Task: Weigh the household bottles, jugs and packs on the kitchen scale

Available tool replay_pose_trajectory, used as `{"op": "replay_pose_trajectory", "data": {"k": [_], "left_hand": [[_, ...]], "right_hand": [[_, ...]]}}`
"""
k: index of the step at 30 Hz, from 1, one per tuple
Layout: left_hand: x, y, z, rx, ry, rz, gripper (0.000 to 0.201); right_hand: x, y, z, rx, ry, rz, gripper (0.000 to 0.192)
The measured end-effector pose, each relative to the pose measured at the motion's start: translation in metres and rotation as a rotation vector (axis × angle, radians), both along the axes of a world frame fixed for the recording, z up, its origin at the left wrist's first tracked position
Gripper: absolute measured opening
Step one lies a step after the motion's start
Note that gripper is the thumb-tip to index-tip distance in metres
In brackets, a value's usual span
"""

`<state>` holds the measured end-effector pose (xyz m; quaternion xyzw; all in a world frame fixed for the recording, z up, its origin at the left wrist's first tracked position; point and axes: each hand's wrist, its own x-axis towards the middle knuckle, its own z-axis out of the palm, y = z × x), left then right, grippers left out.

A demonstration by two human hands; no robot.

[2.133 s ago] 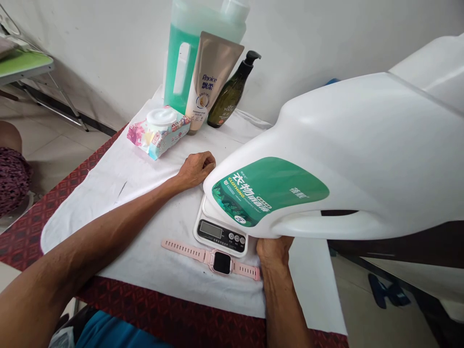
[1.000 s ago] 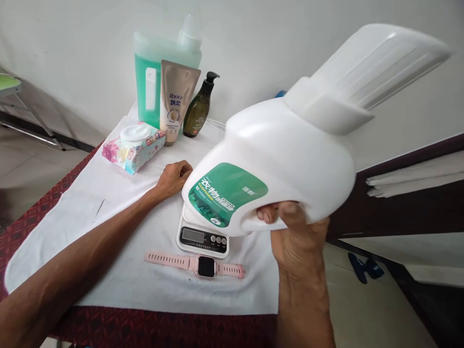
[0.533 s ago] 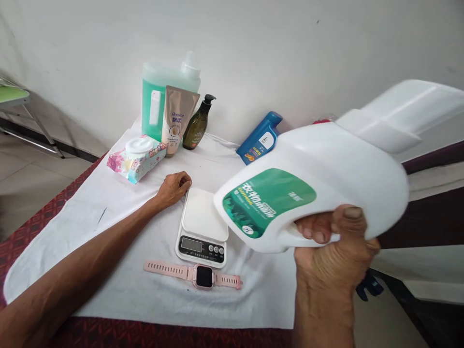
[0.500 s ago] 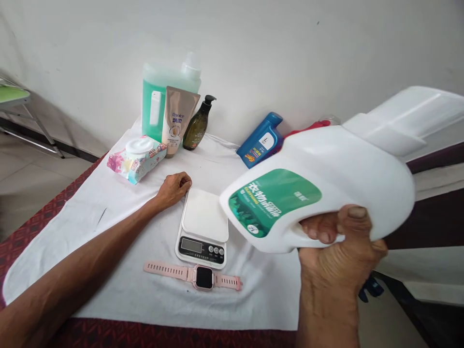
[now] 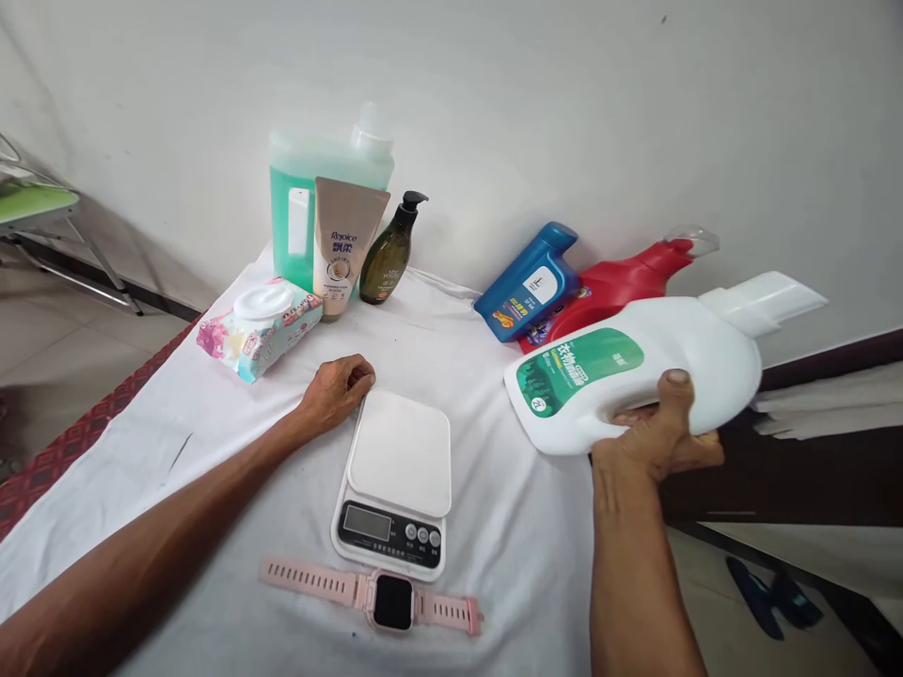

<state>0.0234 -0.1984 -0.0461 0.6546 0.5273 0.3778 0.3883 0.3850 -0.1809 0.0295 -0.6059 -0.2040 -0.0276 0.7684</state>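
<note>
White detergent jug (image 5: 656,367), green "CLOTHING" label, gripped by right hand (image 5: 659,437)

The white detergent jug (image 5: 635,376) is smooth, slightly glossy plastic with a green printed label. The kitchen scale (image 5: 395,480) has a matt white plastic plate above a glossy dark panel. A soft, wrinkled white cloth (image 5: 212,423) covers the worktop.

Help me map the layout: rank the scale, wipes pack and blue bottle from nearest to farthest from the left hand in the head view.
1. Scale: touching or nearly touching the left hand, on its right.
2. Wipes pack: behind it, to the left.
3. Blue bottle: far right, by the wall.
</note>
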Motion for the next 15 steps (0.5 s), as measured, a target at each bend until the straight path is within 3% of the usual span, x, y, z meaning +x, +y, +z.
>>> {"op": "replay_pose_trajectory", "data": {"k": [9, 12, 15], "left_hand": [[0.0, 0.001, -0.001, 0.019, 0.011, 0.0, 0.01], [0.0, 0.001, -0.003, 0.018, 0.003, -0.001, 0.01], [-0.001, 0.0, -0.004, 0.017, 0.003, 0.007, 0.01]], "right_hand": [[-0.018, 0.059, 0.0, -0.008, -0.036, -0.031, 0.022], [-0.02, 0.058, -0.003, -0.062, -0.108, -0.01, 0.025], [-0.022, 0.039, -0.001, -0.085, -0.28, -0.019, 0.037]]}}
